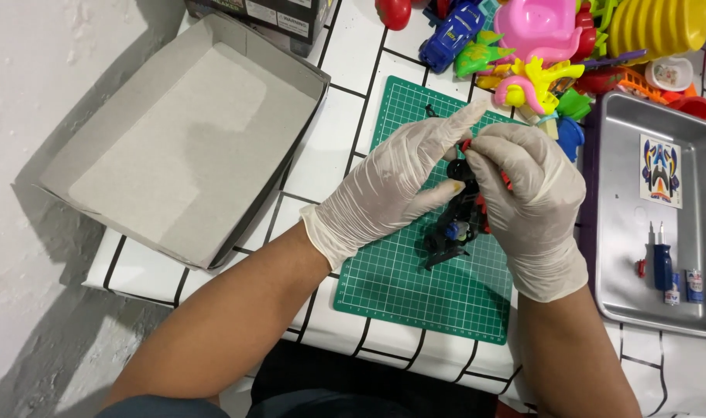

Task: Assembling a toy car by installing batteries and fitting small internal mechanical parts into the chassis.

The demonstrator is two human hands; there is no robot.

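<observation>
— When you looked down at the bench, what took up the most room?

— The open grey cardboard box (175,147) on the left, lying on the white tiled table (333,155). Next in size was the metal tray (624,232) on the right, then the green cutting mat (415,286) in the middle, under both hands.

— And along the far edge?

— A heap of bright plastic toys: a stack of yellow bowls (659,27), a pink potty-shaped piece (539,27) and a blue toy car (451,32).

— What were the hands doing?

— Both wore pale gloves. The left hand (391,186) and the right hand (535,193) met above the mat, with the fingers of each closed together on the same small toy chassis (460,220), black with red and blue parts. The left forefinger stretched out past it; the right fingertips pinched at its upper end.

— Where was the chassis itself?

— Held between the hands, just over the middle of the mat; whether its lower end touched the mat, I could not tell.

— Anything small in the tray?

— A sticker sheet (661,170), a blue-handled screwdriver (661,259) and two little batteries (683,288) beside it.
</observation>
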